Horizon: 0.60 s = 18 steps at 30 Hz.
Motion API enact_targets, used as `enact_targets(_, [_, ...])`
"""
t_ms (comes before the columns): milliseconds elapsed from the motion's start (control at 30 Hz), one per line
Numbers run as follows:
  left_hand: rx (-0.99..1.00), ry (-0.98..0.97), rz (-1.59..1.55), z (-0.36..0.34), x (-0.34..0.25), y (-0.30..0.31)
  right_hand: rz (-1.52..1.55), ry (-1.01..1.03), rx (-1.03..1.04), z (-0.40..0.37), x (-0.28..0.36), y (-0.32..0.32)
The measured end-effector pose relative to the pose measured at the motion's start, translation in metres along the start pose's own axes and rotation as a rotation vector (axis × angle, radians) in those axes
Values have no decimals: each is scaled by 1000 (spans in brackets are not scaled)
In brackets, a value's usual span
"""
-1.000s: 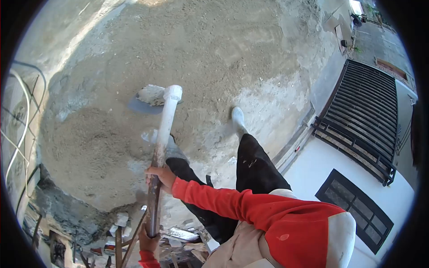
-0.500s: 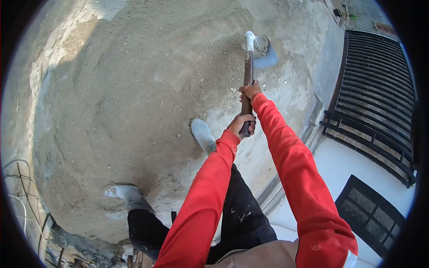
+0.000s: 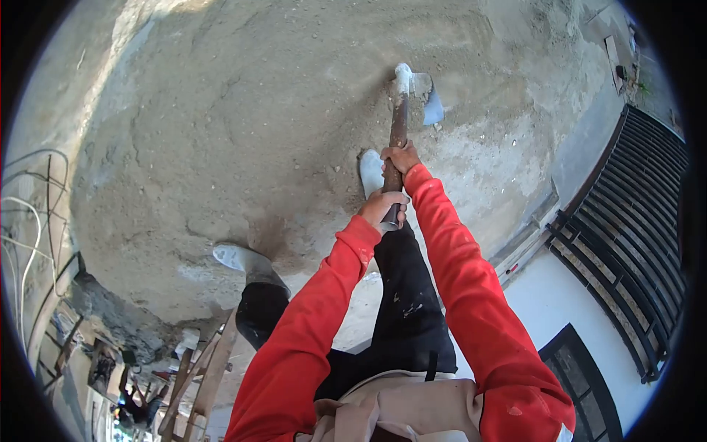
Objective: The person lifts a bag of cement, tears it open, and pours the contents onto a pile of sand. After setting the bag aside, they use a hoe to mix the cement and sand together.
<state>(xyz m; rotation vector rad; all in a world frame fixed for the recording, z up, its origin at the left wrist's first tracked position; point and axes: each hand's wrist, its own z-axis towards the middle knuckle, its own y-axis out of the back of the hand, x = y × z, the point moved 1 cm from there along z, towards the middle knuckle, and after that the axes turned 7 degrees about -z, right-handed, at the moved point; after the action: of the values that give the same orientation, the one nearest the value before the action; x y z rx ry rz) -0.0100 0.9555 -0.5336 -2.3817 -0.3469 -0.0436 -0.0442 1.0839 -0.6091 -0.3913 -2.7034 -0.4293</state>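
Observation:
Both hands are wrapped round the brown handle (image 3: 398, 125) of a hoe. My left hand (image 3: 384, 209) closes on the butt end, and my right hand (image 3: 401, 157) grips a little higher up. At the far end, the hoe's pale, mortar-crusted head carries a broad blade (image 3: 433, 109) turned to the right, low over the grey ground. Grey sandy mix (image 3: 243, 132) spreads to the left of the hoe. One whitish boot (image 3: 372, 173) stands just left of the handle, and the other boot (image 3: 239, 258) is farther left in the mix.
A black barred gate (image 3: 626, 236) and a white wall (image 3: 515, 295) stand on the right. Wooden planks (image 3: 199, 376) lie at lower left, where another person (image 3: 136, 405) shows in the distance. Bent rods and a pale hose (image 3: 33, 243) edge the left side.
The hoe has come closer to my boots, and its blade now shows more edge-on. My view has turned, so the gate sits lower and farther right. Both hands keep their grip.

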Motion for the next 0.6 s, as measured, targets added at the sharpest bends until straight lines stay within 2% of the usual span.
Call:
enact_targets(33, [-8,-5,19,-23,-9,14,34,44,99,-11,-4,-25])
enact_targets(133, [-81,-16,107,-102,-34,75,66,-39,129,-47,-28,-117])
enact_targets(200, [-69,-30,-23,-159,-49,118,0,-60,227,-78,-40,-188])
enact_targets(233, [-134,-22,-87,-189,-60,139,-3,-46,240,-100,-42,-225])
enact_targets(267, [-77,11,-98,-223,-70,165,-16,-34,255,-124,-44,-260])
enact_targets(300, [-42,-46,-34,-261,-75,189,22,-18,229,-150,-53,-294])
enact_targets(333, [-115,-42,63,-312,-83,201,70,3,196,-175,-64,-326])
enact_targets(367, [-164,-20,129,-359,-84,219,147,-12,280,-212,-67,-355])
enact_targets(400, [-139,-119,185,-414,-80,236,226,-50,362,-258,-74,-381])
enact_targets(433, [-221,-76,291,-471,-81,244,338,-42,531,-287,-83,-408])
enact_targets(467, [-282,-138,341,-523,-68,265,512,-199,551,-311,-85,-437])
enact_targets(500, [-405,-113,344,-574,-56,274,741,-401,580,-316,-93,-470])
enact_targets(533, [-462,-89,422,-620,-43,291,689,-422,707,-339,-103,-502])
enact_targets(567, [-556,-107,475,-657,-26,305,645,-395,707,-374,-128,-536])
enact_targets(600, [-602,-154,675,-686,0,323,600,-361,706,-411,-151,-550])
